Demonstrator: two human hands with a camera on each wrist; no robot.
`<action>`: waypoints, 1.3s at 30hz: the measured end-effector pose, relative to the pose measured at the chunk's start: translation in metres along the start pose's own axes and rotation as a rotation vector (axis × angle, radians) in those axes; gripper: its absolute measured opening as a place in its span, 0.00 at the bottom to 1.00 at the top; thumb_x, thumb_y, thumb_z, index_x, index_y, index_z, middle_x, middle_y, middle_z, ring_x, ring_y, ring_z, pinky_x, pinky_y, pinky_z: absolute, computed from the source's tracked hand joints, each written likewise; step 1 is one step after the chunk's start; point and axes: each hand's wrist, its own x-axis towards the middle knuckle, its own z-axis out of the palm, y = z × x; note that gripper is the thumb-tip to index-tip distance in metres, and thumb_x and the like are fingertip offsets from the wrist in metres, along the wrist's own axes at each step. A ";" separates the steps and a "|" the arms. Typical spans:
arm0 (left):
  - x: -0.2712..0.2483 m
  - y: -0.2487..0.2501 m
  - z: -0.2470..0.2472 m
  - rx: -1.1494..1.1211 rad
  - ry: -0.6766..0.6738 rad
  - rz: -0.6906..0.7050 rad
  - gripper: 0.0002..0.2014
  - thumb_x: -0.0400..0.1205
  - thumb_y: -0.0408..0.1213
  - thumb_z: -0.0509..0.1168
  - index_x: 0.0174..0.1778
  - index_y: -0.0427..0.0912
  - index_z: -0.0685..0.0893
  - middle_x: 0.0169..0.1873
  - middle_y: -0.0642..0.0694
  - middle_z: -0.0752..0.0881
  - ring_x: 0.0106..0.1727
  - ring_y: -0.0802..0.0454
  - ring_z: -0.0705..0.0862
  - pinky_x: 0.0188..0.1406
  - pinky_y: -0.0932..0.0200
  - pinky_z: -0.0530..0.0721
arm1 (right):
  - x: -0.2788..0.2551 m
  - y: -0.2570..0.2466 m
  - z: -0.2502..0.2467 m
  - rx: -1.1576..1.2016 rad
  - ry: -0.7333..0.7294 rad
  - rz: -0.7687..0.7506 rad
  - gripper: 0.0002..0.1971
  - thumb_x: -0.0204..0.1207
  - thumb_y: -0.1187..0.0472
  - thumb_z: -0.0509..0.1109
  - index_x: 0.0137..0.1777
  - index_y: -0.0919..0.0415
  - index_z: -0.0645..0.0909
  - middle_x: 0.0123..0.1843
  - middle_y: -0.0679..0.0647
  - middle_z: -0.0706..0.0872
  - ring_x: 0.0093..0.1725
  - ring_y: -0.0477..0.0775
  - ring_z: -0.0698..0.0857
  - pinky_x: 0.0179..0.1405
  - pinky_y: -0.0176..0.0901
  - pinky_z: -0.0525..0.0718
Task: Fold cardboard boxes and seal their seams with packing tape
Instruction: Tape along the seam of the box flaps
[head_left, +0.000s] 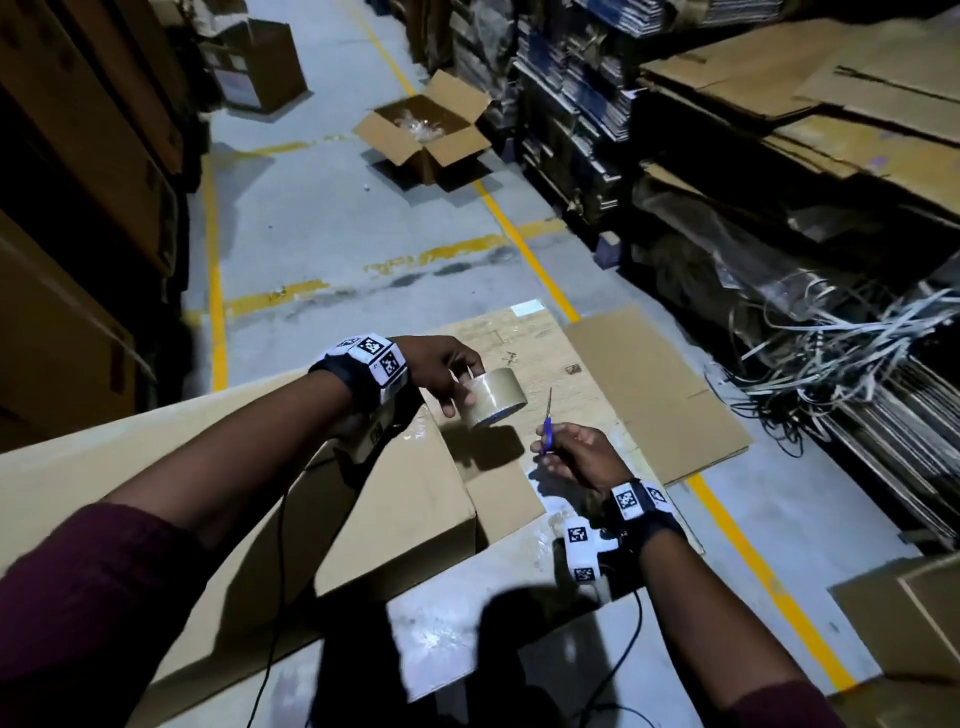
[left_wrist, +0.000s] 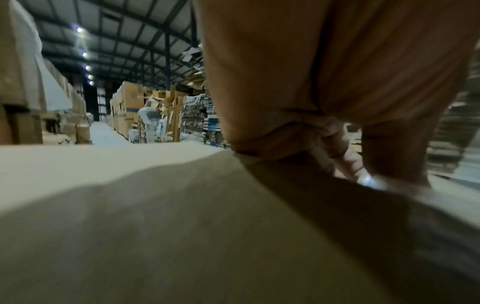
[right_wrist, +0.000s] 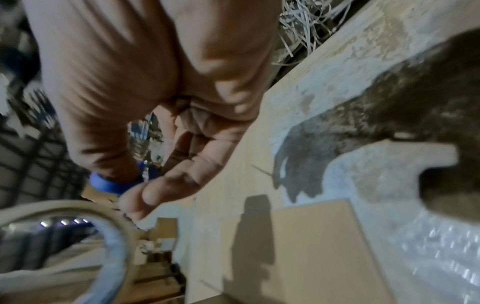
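Head view, centre of frame: my left hand grips a tan roll of clear-brown packing tape, fingers curled round its rim, held just above the far corner of the large folded brown cardboard box that fills the lower left. Right of centre: my right hand pinches a pair of blue-handled scissors, blades pointing up, near the roll but apart from it. Beneath both: flat sheets of brown cardboard on the grey floor. Upper centre: an open brown carton beside a yellow floor line. Left wrist view: my fingers curl downward at right over the pale box top; what they hold is blurred. Right wrist view: thumb through the blue scissor loop, centre left; fingers bent beside it; tape roll's ring at lower left.
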 end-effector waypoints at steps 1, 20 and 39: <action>0.000 0.002 -0.001 -0.029 -0.010 0.017 0.12 0.80 0.22 0.72 0.56 0.37 0.82 0.47 0.41 0.88 0.36 0.45 0.90 0.41 0.57 0.88 | -0.009 -0.008 0.006 0.035 -0.050 -0.031 0.11 0.75 0.66 0.79 0.55 0.69 0.87 0.43 0.66 0.87 0.30 0.53 0.82 0.33 0.39 0.86; 0.015 0.000 -0.010 -0.369 -0.099 0.161 0.10 0.81 0.18 0.69 0.52 0.37 0.82 0.47 0.40 0.86 0.41 0.44 0.93 0.56 0.48 0.88 | -0.067 -0.048 0.101 -0.548 -0.238 0.070 0.18 0.86 0.60 0.68 0.74 0.61 0.82 0.42 0.44 0.88 0.43 0.42 0.83 0.33 0.28 0.74; 0.026 0.000 -0.012 -0.454 0.058 0.180 0.10 0.80 0.18 0.69 0.54 0.31 0.81 0.50 0.35 0.86 0.38 0.50 0.93 0.40 0.61 0.91 | -0.042 -0.047 0.075 -0.557 -0.372 0.177 0.18 0.74 0.43 0.79 0.64 0.42 0.90 0.49 0.51 0.89 0.49 0.44 0.86 0.38 0.34 0.74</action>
